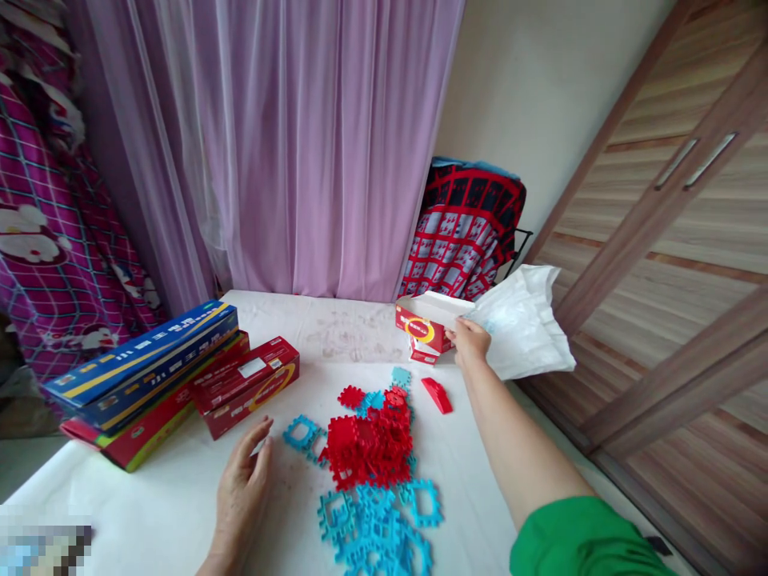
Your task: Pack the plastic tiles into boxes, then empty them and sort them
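Observation:
My right hand (471, 340) reaches to the far right of the table, its fingers closed on the edge of a small red cardboard box (414, 326) with a white flap raised. Part of another red box (423, 352) shows directly beneath it. My left hand (245, 472) is by the left side of the piles, thumb and fingers apart, holding nothing. Red toothed plastic building pieces (369, 448) lie heaped in the middle. Blue toothed pieces (378, 528) spread in front of them, with a blue square frame (303, 432) to the left. One red piece (437, 395) lies alone.
At the left, a blue box (150, 360) rests on a red and green box (138, 440), beside another red box (246, 388). A white plastic bag (525, 324) lies at the right edge. Curtains (324, 152) hang behind the white table (288, 320); a wooden wardrobe (672, 280) stands right.

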Demonstrator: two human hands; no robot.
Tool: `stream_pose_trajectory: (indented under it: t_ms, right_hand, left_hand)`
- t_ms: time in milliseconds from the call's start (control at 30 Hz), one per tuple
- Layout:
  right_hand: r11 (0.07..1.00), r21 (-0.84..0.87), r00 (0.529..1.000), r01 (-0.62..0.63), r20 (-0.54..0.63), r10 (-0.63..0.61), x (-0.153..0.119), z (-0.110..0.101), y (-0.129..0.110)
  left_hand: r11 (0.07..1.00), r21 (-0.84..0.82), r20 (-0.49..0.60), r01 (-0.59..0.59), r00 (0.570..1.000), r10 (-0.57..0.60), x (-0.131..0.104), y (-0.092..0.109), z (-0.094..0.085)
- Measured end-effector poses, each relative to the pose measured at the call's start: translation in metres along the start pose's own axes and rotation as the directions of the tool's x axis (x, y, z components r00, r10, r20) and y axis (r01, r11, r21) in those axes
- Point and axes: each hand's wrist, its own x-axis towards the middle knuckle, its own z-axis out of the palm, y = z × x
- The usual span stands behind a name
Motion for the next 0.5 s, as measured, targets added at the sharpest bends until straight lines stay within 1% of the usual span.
stream_pose_trajectory:
  t_ms: [100, 233, 300, 400, 500]
  right_hand:
    - [1.0, -0.005, 0.999, -0.009, -0.036, 0.008, 0.01, -0.003, 0.008]
    - [0.999, -0.02, 0.998, -0.042, -0.052, 0.041, 0.008, -0.002, 0.022]
    - [0.998, -0.031, 0.998, -0.055, -0.033, 0.054, 0.005, -0.002, 0.026]
    - [0.997, -0.053, 0.998, -0.065, 0.024, 0.066, -0.003, -0.005, 0.024]
    - [0.996, -0.065, 0.996, -0.063, 0.057, 0.067, -0.022, -0.016, 0.022]
  left_hand:
    - [1.0, -0.003, 0.012, -0.01, 1.0, 0.01, 0.0, -0.004, 0.0]
    - [0.999, -0.002, 0.03, -0.039, 0.999, 0.039, 0.0, -0.008, -0.001]
    - [0.998, 0.004, 0.034, -0.055, 0.998, 0.055, 0.0, -0.01, -0.001]
    - [0.997, 0.023, 0.014, -0.078, 0.997, 0.078, 0.0, -0.01, 0.0]
    - [0.994, 0.043, 0.004, -0.098, 0.995, 0.098, -0.001, -0.009, 0.001]
